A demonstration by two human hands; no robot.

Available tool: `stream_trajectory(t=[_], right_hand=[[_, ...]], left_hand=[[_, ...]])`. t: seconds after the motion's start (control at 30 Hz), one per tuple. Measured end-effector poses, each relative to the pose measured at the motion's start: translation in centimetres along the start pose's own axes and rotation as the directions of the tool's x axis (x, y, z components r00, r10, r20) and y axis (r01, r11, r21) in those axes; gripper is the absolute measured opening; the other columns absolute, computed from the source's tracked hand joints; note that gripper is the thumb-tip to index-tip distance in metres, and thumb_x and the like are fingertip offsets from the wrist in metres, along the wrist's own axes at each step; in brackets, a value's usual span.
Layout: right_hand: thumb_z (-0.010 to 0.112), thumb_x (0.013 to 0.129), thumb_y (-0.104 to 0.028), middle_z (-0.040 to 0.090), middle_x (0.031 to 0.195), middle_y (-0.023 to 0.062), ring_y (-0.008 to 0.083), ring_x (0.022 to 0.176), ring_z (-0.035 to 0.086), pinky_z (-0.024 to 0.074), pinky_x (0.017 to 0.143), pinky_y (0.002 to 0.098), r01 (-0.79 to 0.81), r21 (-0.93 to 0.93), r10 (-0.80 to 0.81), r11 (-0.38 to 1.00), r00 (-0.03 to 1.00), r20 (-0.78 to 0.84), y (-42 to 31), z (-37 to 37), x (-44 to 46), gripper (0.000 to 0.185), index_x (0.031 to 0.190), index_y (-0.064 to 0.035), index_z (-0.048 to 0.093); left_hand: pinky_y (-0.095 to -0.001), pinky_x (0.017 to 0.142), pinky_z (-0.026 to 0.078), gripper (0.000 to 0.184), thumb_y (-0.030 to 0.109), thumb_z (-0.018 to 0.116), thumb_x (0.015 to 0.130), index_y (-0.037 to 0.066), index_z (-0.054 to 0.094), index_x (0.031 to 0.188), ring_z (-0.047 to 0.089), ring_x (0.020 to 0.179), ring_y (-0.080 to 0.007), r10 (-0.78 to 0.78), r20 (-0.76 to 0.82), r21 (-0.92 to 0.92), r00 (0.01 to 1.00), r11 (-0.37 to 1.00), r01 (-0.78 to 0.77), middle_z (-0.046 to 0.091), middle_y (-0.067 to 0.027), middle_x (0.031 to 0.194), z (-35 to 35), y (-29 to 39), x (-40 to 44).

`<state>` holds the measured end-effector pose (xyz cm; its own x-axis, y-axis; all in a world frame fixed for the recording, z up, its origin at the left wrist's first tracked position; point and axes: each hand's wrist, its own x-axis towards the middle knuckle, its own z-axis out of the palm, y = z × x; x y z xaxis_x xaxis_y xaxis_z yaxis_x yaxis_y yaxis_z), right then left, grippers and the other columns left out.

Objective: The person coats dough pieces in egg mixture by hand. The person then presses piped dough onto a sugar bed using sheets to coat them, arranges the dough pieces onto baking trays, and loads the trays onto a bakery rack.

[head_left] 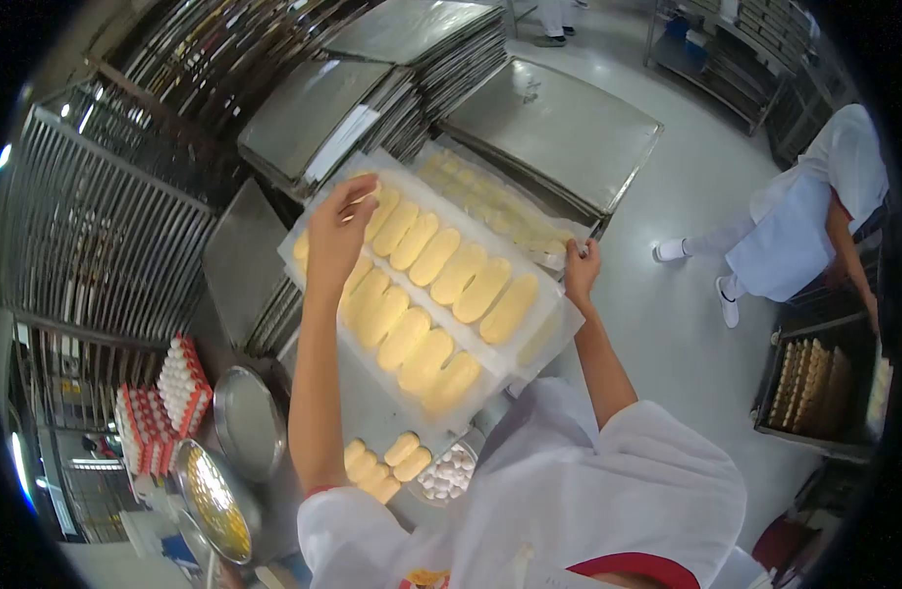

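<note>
Rows of oval yellow pieces (436,257) lie on white paper (552,339) in front of me, at the middle of the view. Over the paper's upper left part is my left hand (343,211), its fingers curled near the end pieces; whether they grip anything is hidden. My right hand (582,263) pinches the near corner of a translucent sheet (559,236) at the right. Under that sheet's far part, more pale yellow pieces (471,187) show in rows. Several golden oval pieces (404,450) sit below the paper, beside a bowl of eggs (447,473).
Stacked metal trays (314,113) stand behind, with another tray (559,123) at the upper right. Egg cartons (184,386), a metal bowl of yellow liquid (215,501) and a rack (107,216) are at the left. A co-worker (799,221) bends by a crate (814,383) at the right.
</note>
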<state>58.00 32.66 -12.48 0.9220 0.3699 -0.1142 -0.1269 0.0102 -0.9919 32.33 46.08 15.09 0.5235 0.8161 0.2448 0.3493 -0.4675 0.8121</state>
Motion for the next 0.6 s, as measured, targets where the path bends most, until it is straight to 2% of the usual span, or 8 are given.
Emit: stream_trajectory(t=[0.03, 0.13, 0.17, 0.3, 0.37, 0.43, 0.5, 0.6], right_hand=[[0.062, 0.084, -0.011, 0.060, 0.079, 0.0066, 0.0113, 0.066, 0.051, 0.0400, 0.057, 0.0268, 0.023, -0.094, -0.022, 0.995, 1.000, 0.012, -0.5, 0.0, -0.1, 0.025, 0.103, 0.0002, 0.050], [0.067, 0.080, -0.013, 0.060, 0.099, 0.0135, 0.0189, 0.085, 0.056, 0.0446, 0.073, 0.0324, 0.008, -0.054, -0.001, 0.998, 0.992, 0.124, 4.5, -0.1, 2.1, 0.041, 0.114, 0.0013, 0.048], [0.069, 0.079, -0.014, 0.059, 0.107, 0.0153, 0.0207, 0.092, 0.056, 0.0445, 0.079, 0.0346, -0.002, -0.044, 0.011, 0.999, 0.978, 0.208, 0.3, -0.3, 0.8, 0.046, 0.117, 0.0007, 0.048], [0.069, 0.078, -0.012, 0.056, 0.104, 0.0104, 0.0203, 0.090, 0.053, 0.0427, 0.080, 0.0344, 0.286, -0.219, -0.280, 0.933, 0.958, 0.057, -0.9, -3.1, -0.3, 0.044, 0.117, -0.0035, 0.050], [0.068, 0.078, -0.011, 0.056, 0.101, 0.0081, 0.0200, 0.088, 0.052, 0.0420, 0.080, 0.0340, 0.384, -0.317, -0.402, 0.867, 0.916, 0.012, -5.1, -4.9, -3.9, 0.042, 0.116, -0.0048, 0.052], [0.066, 0.079, -0.009, 0.055, 0.091, 0.0056, 0.0188, 0.083, 0.050, 0.0414, 0.078, 0.0329, 0.510, -0.206, -0.503, 0.835, 0.860, 0.088, -8.4, -5.2, -8.5, 0.034, 0.111, -0.0058, 0.055], [0.065, 0.078, -0.006, 0.056, 0.096, 0.0069, 0.0204, 0.090, 0.051, 0.0410, 0.082, 0.0346, 0.667, -0.123, -0.619, 0.735, 0.734, 0.280, -10.9, -5.6, -13.6, 0.028, 0.105, -0.0056, 0.058], [0.067, 0.075, -0.007, 0.057, 0.099, 0.0070, 0.0256, 0.099, 0.051, 0.0407, 0.086, 0.0375, 0.923, 0.026, -0.686, 0.385, 0.267, 0.677, -14.2, -5.2, -19.6, 0.027, 0.101, -0.0072, 0.061]], left_hand=[[-0.0261, 0.077, 0.048, 0.024, 0.006, 0.059, 0.086, 0.002, 0.060, 0.109, 0.061, 0.095, -0.0159, -0.037, -0.095, -0.027, 0.995, 0.999, 0.035, 0.063, -0.0088, 0.104, -0.6, 0.4, -2.1], [-0.0243, 0.068, 0.045, 0.016, 0.008, 0.059, 0.086, 0.000, 0.061, 0.100, 0.059, 0.081, -0.0121, -0.189, -0.280, -0.055, 0.941, 0.982, 0.181, 0.063, -0.0050, 0.090, -0.8, -0.3, -10.7], [-0.0234, 0.064, 0.043, 0.014, 0.010, 0.059, 0.087, 0.000, 0.061, 0.097, 0.058, 0.074, -0.0105, -0.196, -0.373, -0.025, 0.907, 0.979, 0.202, 0.062, -0.0033, 0.085, -1.0, -0.5, -13.1], [-0.0218, 0.057, 0.039, 0.013, 0.018, 0.057, 0.090, 0.005, 0.059, 0.089, 0.053, 0.065, -0.0072, -0.406, -0.576, -0.140, 0.709, 0.904, 0.404, 0.058, -0.0011, 0.076, 1.9, -5.7, -24.8], [-0.0206, 0.053, 0.037, 0.014, 0.020, 0.057, 0.090, 0.006, 0.057, 0.090, 0.052, 0.065, -0.0061, -0.590, -0.502, -0.421, 0.633, 0.805, 0.417, 0.057, -0.0003, 0.074, 4.3, -5.1, -27.9], [-0.0197, 0.050, 0.037, 0.014, 0.020, 0.057, 0.091, 0.006, 0.055, 0.092, 0.052, 0.063, -0.0060, -0.665, -0.356, -0.551, 0.656, 0.717, 0.428, 0.057, 0.0001, 0.074, 6.0, -4.2, -29.2], [-0.0201, 0.049, 0.037, 0.016, 0.021, 0.056, 0.091, 0.005, 0.056, 0.088, 0.051, 0.061, -0.0061, -0.697, -0.269, -0.629, 0.665, 0.649, 0.427, 0.056, 0.0001, 0.071, 6.7, -2.3, -28.7], [-0.0212, 0.048, 0.038, 0.019, 0.020, 0.057, 0.091, 0.005, 0.055, 0.081, 0.049, 0.060, -0.0058, -0.610, -0.281, -0.491, 0.741, 0.754, 0.436, 0.053, 0.0005, 0.066, 7.5, -1.8, -27.7]])
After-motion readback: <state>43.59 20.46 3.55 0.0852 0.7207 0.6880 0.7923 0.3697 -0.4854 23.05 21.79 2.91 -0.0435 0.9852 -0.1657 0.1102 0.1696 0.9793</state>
